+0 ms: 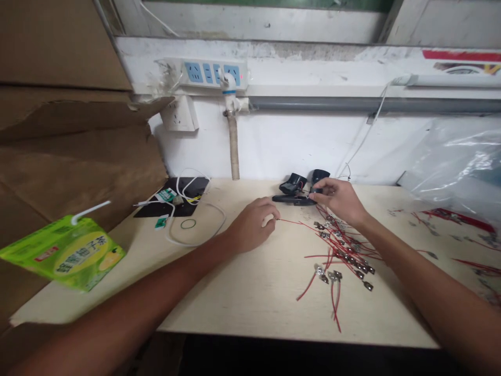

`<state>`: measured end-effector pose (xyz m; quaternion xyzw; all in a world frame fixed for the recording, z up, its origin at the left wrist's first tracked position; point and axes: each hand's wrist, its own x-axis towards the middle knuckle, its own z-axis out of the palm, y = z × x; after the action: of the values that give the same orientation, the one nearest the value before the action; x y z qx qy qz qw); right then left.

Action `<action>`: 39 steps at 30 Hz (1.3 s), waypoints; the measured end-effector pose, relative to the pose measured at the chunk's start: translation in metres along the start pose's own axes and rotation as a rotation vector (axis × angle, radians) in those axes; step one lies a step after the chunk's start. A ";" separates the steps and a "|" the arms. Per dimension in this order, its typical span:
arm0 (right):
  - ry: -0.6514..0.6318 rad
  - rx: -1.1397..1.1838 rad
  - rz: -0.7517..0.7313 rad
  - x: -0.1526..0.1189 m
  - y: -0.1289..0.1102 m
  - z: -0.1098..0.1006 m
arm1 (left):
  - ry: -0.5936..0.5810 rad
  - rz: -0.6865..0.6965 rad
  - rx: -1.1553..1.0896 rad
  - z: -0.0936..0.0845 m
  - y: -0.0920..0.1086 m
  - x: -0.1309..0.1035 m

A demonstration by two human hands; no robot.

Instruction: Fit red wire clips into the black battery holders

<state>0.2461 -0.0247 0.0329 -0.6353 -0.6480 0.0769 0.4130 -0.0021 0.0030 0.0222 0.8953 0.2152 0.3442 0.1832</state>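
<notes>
Wire [289, 221] runs over the table [242, 292] from my left hand [254, 224], pinching its end, toward the pile [340, 254]; my right hand [340, 201] pinches the black case [287, 199]. Tugging could snag wires.

Right of centre in the frame, the loose wires [313, 256] are bright red, and the small metal pieces [368, 285] among them range from silver to glossy dark brown. The long slim device [288, 199] above them is black, as are the rounded parts [293, 184] behind it. The bench [242, 297] is pale cream. At left, the drink carton [66, 253] is lime green with a yellow oval, dark lettering and a red label; its straw [92, 209] is white. Upper centre, the white power strip [215, 73] has light-blue socket panels.
</notes>
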 end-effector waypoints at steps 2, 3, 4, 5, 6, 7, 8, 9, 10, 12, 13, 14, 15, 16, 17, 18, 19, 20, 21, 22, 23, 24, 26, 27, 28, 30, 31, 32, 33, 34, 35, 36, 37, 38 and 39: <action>-0.044 0.185 0.018 -0.005 -0.008 -0.001 | 0.070 0.039 0.077 -0.001 0.000 0.001; -0.076 0.271 0.001 -0.007 -0.012 0.000 | 0.105 0.044 0.105 -0.002 0.000 0.001; -0.107 0.336 -0.037 -0.009 -0.015 0.000 | 0.130 0.044 0.127 -0.003 0.000 0.001; -0.134 0.373 -0.084 -0.011 -0.018 0.001 | 0.143 0.041 0.142 -0.003 0.000 0.001; -0.159 0.399 -0.131 -0.012 -0.020 0.002 | 0.142 0.036 0.152 -0.004 0.000 0.002; -0.179 0.423 -0.166 -0.013 -0.022 0.003 | 0.125 0.032 0.156 -0.004 0.001 0.002; -0.199 0.448 -0.186 -0.014 -0.023 0.004 | 0.097 0.028 0.159 -0.004 0.001 0.002; -0.216 0.475 -0.190 -0.015 -0.023 0.005 | 0.060 0.024 0.162 -0.004 0.001 0.002; -0.232 0.498 -0.187 -0.016 -0.023 0.006 | 0.018 0.017 0.166 -0.004 0.001 0.002; -0.275 0.513 -0.192 -0.017 -0.023 0.006 | -0.067 -0.013 0.167 -0.004 0.001 0.002; -0.308 0.508 -0.195 -0.018 -0.024 0.006 | -0.102 -0.042 0.160 -0.004 0.002 0.002; -0.354 0.502 -0.199 -0.019 -0.024 0.005 | -0.127 -0.081 0.145 -0.004 0.003 0.003; -0.408 0.498 -0.205 -0.019 -0.025 0.005 | -0.140 -0.126 0.130 -0.004 0.003 0.003; -0.455 0.500 -0.212 -0.020 -0.026 0.004 | -0.143 -0.172 0.119 -0.004 0.004 0.004; -0.486 0.508 -0.221 -0.020 -0.026 0.003 | -0.142 -0.212 0.115 -0.004 0.004 0.004; -0.496 0.519 -0.225 -0.019 -0.027 0.002 | -0.136 -0.249 0.118 -0.005 0.005 0.004; -0.475 0.521 -0.224 -0.018 -0.026 0.000 | -0.128 -0.282 0.125 -0.005 0.004 0.004; -0.424 0.493 -0.218 -0.017 -0.025 -0.002 | -0.122 -0.311 0.132 -0.005 0.004 0.004; -0.369 0.429 -0.205 -0.015 -0.024 -0.005 | -0.123 -0.333 0.140 -0.006 0.004 0.003; -0.344 0.339 -0.189 -0.014 -0.021 -0.008 | -0.129 -0.353 0.147 -0.007 0.004 0.003; -0.365 0.243 -0.173 -0.012 -0.019 -0.012 | -0.134 -0.369 0.158 -0.007 0.004 0.003; -0.422 0.151 -0.162 -0.010 -0.016 -0.016 | -0.140 -0.378 0.172 -0.008 0.005 0.003; -0.569 0.016 -0.178 -0.007 -0.010 -0.024 | -0.148 -0.388 0.188 -0.011 0.008 0.005; -0.616 -0.027 -0.195 -0.007 -0.008 -0.027 | -0.147 -0.399 0.186 -0.012 0.009 0.005; -0.640 -0.072 -0.208 -0.006 -0.006 -0.030 | -0.149 -0.413 0.181 -0.013 0.011 0.006; -0.685 -0.166 -0.190 -0.007 -0.004 -0.034 | -0.171 -0.441 0.171 -0.014 0.013 0.007; -0.728 -0.201 -0.155 -0.007 -0.003 -0.036 | -0.187 -0.447 0.174 -0.015 0.014 0.008; -0.770 -0.223 -0.114 -0.008 -0.003 -0.037 | -0.202 -0.447 0.183 -0.014 0.014 0.008; -0.805 -0.238 -0.080 -0.008 -0.003 -0.038 | -0.214 -0.441 0.192 -0.014 0.013 0.008; -0.829 -0.246 -0.055 -0.008 -0.003 -0.038 | -0.219 -0.434 0.199 -0.014 0.013 0.008; -0.842 -0.250 -0.039 -0.009 -0.003 -0.038 | -0.220 -0.428 0.207 -0.013 0.013 0.007; -0.850 -0.253 -0.030 -0.009 -0.003 -0.038 | -0.219 -0.424 0.217 -0.013 0.013 0.007; -0.861 -0.255 -0.024 -0.009 -0.003 -0.038 | -0.215 -0.423 0.227 -0.013 0.013 0.007; -0.870 -0.255 -0.021 -0.009 -0.003 -0.038 | -0.210 -0.424 0.238 -0.013 0.014 0.007; -0.877 -0.256 -0.023 -0.009 -0.003 -0.037 | -0.206 -0.426 0.247 -0.013 0.014 0.007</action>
<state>0.2662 -0.0486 0.0548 -0.5814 -0.7729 0.2534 0.0188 -0.0029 -0.0030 0.0417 0.8757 0.4195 0.1762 0.1616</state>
